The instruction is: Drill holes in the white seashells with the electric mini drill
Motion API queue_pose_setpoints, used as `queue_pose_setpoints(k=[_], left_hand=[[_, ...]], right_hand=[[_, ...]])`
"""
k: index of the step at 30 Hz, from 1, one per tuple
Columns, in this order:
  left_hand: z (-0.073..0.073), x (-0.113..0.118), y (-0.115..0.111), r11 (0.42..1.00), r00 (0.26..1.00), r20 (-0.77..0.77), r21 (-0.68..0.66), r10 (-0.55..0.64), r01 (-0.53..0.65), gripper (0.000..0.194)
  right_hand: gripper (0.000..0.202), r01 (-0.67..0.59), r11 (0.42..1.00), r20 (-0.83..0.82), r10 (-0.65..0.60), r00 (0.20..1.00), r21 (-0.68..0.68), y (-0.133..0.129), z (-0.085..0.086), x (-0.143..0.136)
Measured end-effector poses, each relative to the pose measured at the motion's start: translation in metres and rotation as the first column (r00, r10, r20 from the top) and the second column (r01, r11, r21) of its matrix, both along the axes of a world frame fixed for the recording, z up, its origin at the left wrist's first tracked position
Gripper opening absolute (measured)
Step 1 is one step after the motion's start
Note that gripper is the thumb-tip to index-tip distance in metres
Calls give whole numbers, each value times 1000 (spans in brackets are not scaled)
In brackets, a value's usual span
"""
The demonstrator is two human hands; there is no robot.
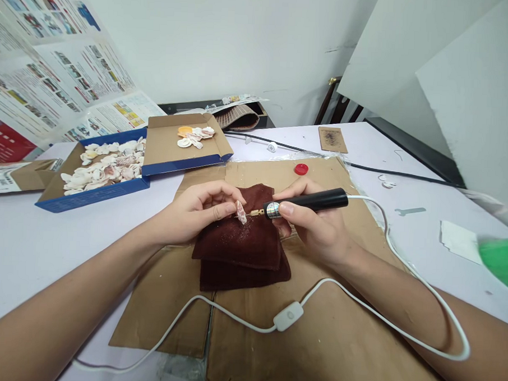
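Observation:
Between the thumb and fingers of my left hand point(206, 208) is a small pinkish-white seashell point(241, 212), held on edge. My right hand point(315, 224) grips a black pen-style rotary drill point(308, 203) with a brass chuck point(257, 212). The drill's thin bit points left and meets the shell; whether it passes through I cannot tell. Both hands are over a folded dark-brown cloth point(239, 243), where pale dust is scattered below the shell. A white cable point(379, 210) runs from the drill's back end to an inline switch point(288, 316).
Cardboard sheets point(316, 317) lie under the cloth. At left, a blue box point(94, 197) holds many shells, with several more on its open lid point(163, 144). A red cap point(301, 169), a small wrench point(409, 211) and a stained cardboard piece point(332, 140) lie beyond my right hand.

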State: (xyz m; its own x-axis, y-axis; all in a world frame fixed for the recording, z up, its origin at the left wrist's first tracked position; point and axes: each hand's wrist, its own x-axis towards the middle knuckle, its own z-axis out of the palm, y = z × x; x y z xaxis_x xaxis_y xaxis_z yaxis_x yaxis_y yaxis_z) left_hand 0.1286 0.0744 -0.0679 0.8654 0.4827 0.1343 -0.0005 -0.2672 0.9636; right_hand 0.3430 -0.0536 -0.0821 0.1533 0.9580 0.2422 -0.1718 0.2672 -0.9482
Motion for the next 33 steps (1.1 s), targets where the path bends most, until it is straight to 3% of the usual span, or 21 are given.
queue_pose_setpoints(k=[15,27,33], left_hand=[[2,0,-1,999,1000,-7,38,5,-4,29],[9,-1,-1,975,999,-42,217,-33,41,15],[16,-1,-1,916,995,-57,388,-81,97,21]], right_hand=[[27,-27,999,-61,25,998,-36,3,1,0],[24,-76,994,-77,70,995,-80,4,1,1],[23,-81,994,-70,76,995,-77,6,-1,2]])
